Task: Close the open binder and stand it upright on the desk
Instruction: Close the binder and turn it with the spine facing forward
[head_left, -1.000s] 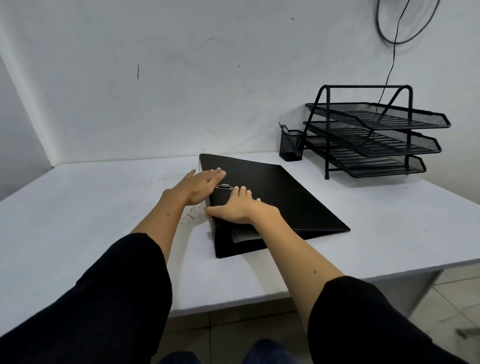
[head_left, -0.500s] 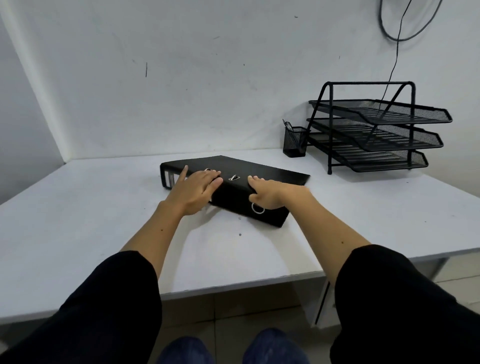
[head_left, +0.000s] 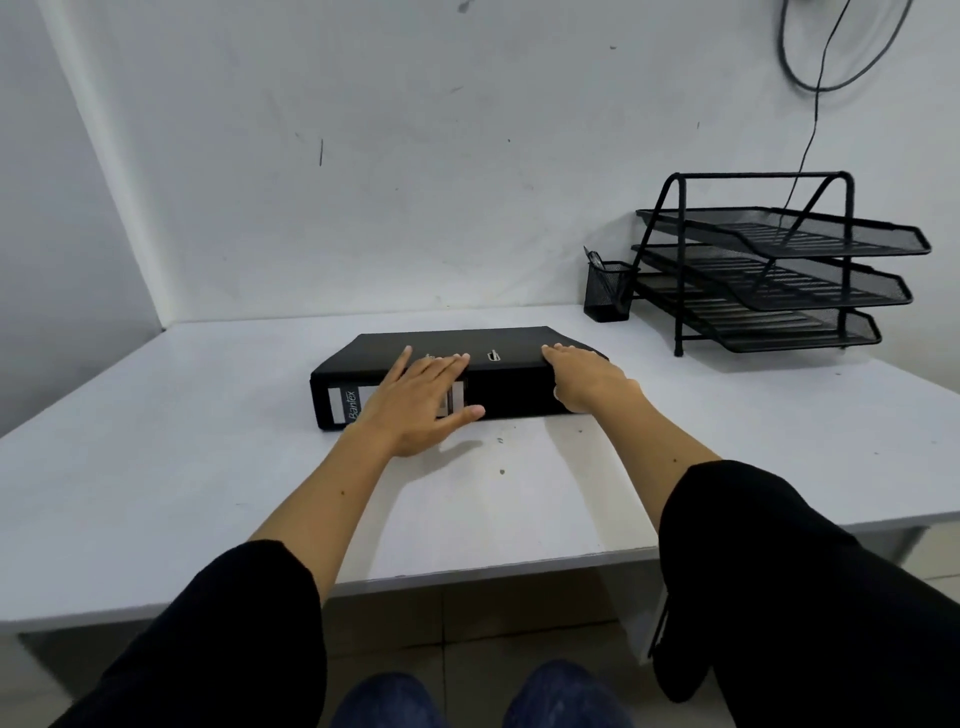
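Lying flat and closed on the white tabletop (head_left: 156, 467), a black lever-arch binder (head_left: 509, 353) sits toward the far edge, roughly midway between the left and right sides, its spine turned to the near edge and showing a pale label printed "Bantex" (head_left: 347, 404). A person seated at the near edge reaches both bare forearms out of black sleeves to it. The left hand (head_left: 421, 400) rests over the spine and the front lip of the top cover, its grip spread wide: four fingers (head_left: 447, 364) lie flat on the cover while the thumb points right along the lower part of the spine, partly covering the label. The right hand (head_left: 587, 379) lies at the binder's right end, fingers together and stretched over the top cover's corner, palm against the end of the spine; whether the thumb is tucked beneath cannot be told. A small metal fitting (head_left: 493, 356) shows on the cover between the two hands. At the tabletop's far right corner stands a black three-tier mesh letter tray (head_left: 779, 275), with a black mesh pen cup (head_left: 607, 291) just beside it to the left, both well apart from the binder. A dark cable (head_left: 810, 135) hangs down the white wall above the tray. Small dark specks dot the tabletop just in front of the binder.
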